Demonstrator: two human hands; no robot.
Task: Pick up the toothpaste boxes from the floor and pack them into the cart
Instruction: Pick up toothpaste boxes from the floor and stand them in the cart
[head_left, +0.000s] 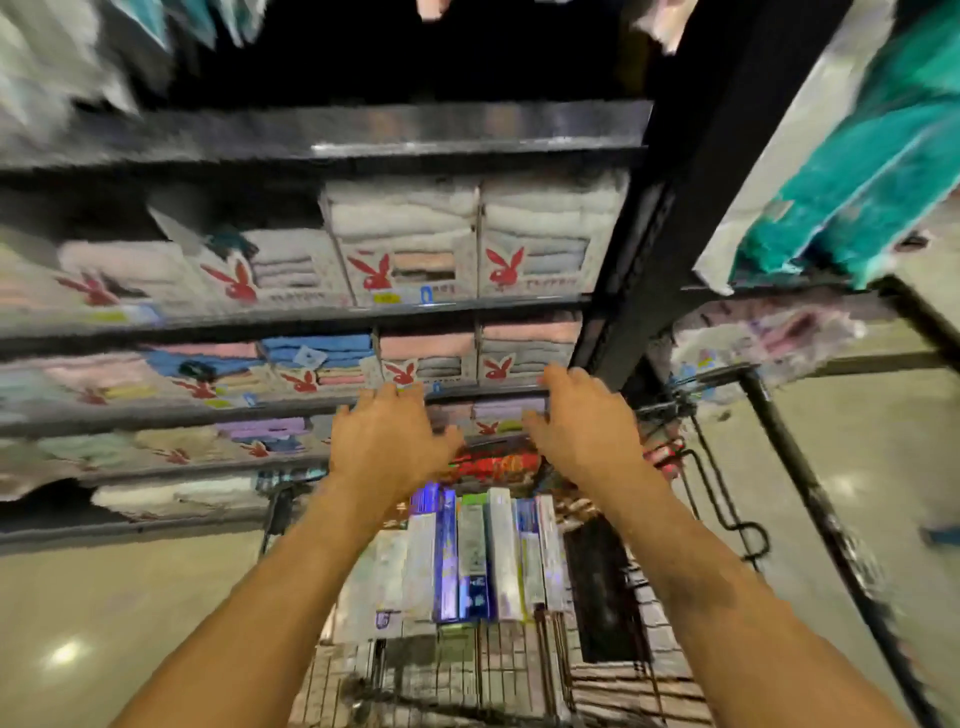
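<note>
Two forearms in view, left forearm (270, 597) and right forearm (727, 587), both bare from the frame's lower edge to the wrists. Left hand (395, 441) and right hand (576, 421) are bare too, with knuckles and tendons showing. Motion blur softens the fingertips, so nail detail can't be told.

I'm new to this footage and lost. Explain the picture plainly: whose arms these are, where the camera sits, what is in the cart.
No machine here: a person wears one wide camera on the head, looking forward and down, so both arms are their own. The left hand and right hand reach forward above a wire cart, fingers spread, apparently holding nothing, though the picture is blurred. Inside it, toothpaste boxes lie packed side by side. Behind stand shop shelves of boxed towels.
</note>
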